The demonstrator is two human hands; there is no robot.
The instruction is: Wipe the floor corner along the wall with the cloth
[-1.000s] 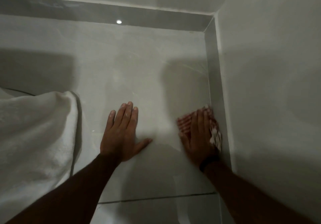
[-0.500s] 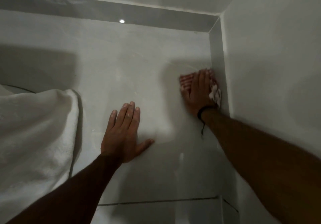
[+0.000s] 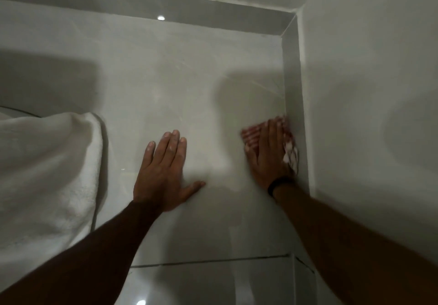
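My right hand (image 3: 269, 155) presses a red-and-white striped cloth (image 3: 251, 135) flat on the pale floor tile, right against the grey skirting (image 3: 294, 79) of the right wall. Part of the cloth bunches white at the hand's right edge. The hand and cloth are blurred. My left hand (image 3: 163, 169) lies flat on the floor tile (image 3: 177, 91), fingers together, thumb out, holding nothing. The floor corner (image 3: 288, 33) sits farther ahead along the skirting.
A white towel-like fabric (image 3: 45, 174) covers the floor on the left. Grey skirting (image 3: 142, 8) also runs along the far wall. A tile joint (image 3: 208, 261) crosses the floor near me. The right wall (image 3: 367, 115) stands close.
My right hand pushed the cloth forward along the skirting, then drew it back toward me. The left hand stayed planted on the floor.
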